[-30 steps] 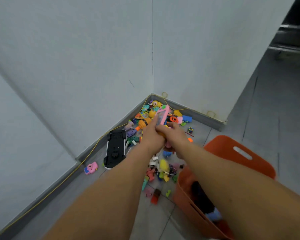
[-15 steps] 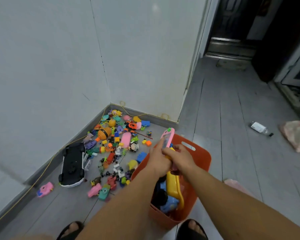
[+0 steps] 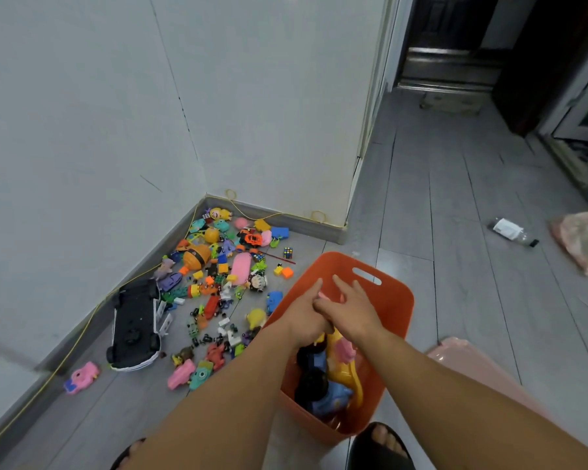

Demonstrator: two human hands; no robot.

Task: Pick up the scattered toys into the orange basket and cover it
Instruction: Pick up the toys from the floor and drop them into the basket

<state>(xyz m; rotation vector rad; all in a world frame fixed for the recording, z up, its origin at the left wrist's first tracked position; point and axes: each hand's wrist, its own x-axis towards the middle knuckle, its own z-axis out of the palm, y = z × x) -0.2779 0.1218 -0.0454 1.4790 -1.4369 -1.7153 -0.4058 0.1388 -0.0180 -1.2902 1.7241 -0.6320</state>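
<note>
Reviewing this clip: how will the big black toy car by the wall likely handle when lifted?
The black toy car looks like hard plastic, so probably stiff. Largest toy on the floor, it likely needs a wide grip. It seems to lie underside up, so a push should slide it.

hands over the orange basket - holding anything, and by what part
Cannot be told: a pink sliver shows between the left hand and the right hand, whose fingers are spread, over the orange plastic basket.
</note>
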